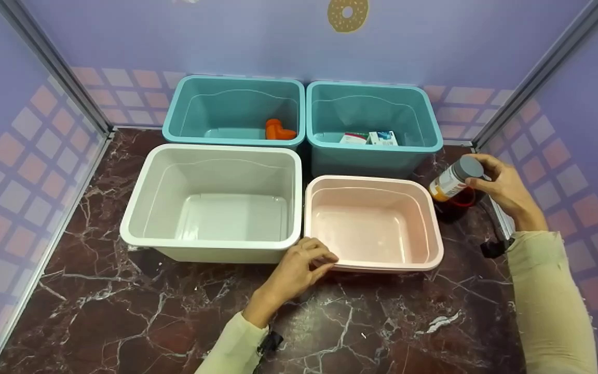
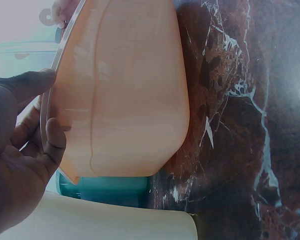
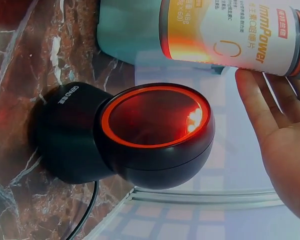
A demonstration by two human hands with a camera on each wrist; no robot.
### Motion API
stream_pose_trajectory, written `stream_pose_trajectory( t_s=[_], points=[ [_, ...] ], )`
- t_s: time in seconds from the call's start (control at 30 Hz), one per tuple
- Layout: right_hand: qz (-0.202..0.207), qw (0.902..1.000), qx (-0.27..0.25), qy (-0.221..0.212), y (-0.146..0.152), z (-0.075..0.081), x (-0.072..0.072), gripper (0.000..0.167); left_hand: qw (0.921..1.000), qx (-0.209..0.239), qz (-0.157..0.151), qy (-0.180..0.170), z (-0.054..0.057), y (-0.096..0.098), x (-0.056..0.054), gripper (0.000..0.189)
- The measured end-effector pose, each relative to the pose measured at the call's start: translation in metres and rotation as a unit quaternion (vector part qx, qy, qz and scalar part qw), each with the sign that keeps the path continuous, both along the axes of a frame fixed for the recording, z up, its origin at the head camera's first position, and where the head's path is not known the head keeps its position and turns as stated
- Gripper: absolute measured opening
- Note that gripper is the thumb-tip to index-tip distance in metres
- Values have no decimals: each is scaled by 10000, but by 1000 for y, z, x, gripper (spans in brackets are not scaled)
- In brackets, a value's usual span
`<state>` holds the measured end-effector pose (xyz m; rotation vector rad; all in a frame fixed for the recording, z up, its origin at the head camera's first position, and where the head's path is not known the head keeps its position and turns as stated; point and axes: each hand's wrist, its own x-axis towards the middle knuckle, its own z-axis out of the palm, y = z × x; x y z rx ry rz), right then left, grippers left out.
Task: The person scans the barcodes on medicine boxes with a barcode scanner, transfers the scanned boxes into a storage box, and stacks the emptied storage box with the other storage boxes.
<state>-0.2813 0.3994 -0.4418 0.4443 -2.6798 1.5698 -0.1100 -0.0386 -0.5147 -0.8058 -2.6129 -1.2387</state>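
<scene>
In the head view my right hand (image 1: 504,187) grips a supplement bottle (image 1: 447,184) by its grey lid, tilted above a black barcode scanner (image 1: 454,205). The right wrist view has the bottle's orange and white label (image 3: 235,32) over the scanner's red-ringed window (image 3: 155,117), with a gap between them. My left hand (image 1: 299,265) pinches the near rim of a pink bin (image 1: 374,223) at its left corner. In the left wrist view, thumb and fingers lie on either side of that rim (image 2: 57,65).
A white bin (image 1: 216,244) stands left of the pink one. Behind are two teal bins: the left one (image 1: 234,140) holds an orange pipe-like piece (image 1: 278,131), the right one (image 1: 374,148) small boxes (image 1: 382,138). Purple walls enclose the dark marble-patterned table (image 1: 122,311). A cable (image 3: 87,212) trails from the scanner.
</scene>
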Motion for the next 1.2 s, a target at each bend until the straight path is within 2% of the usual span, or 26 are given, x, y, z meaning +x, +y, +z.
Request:
stream_pose_trajectory(
  t_s=[0.3, 0.6, 0.83, 1.2],
  points=[
    [-307, 9985, 434, -93, 0, -1, 5, 50, 10000, 26, 4, -66, 1, 0, 1, 10],
    [-940, 9929, 725, -123, -3, -3, 14, 48, 10000, 24, 5, -42, 0, 0, 1, 11],
    [-1317, 9880, 801, -129, -4, -1, 15, 47, 10000, -9, 25, -69, 0, 0, 0, 11],
    [-1275, 9899, 614, -7, -14, 16, 12, 50, 10000, -41, 10, -45, 1, 0, 0, 10]
  ],
)
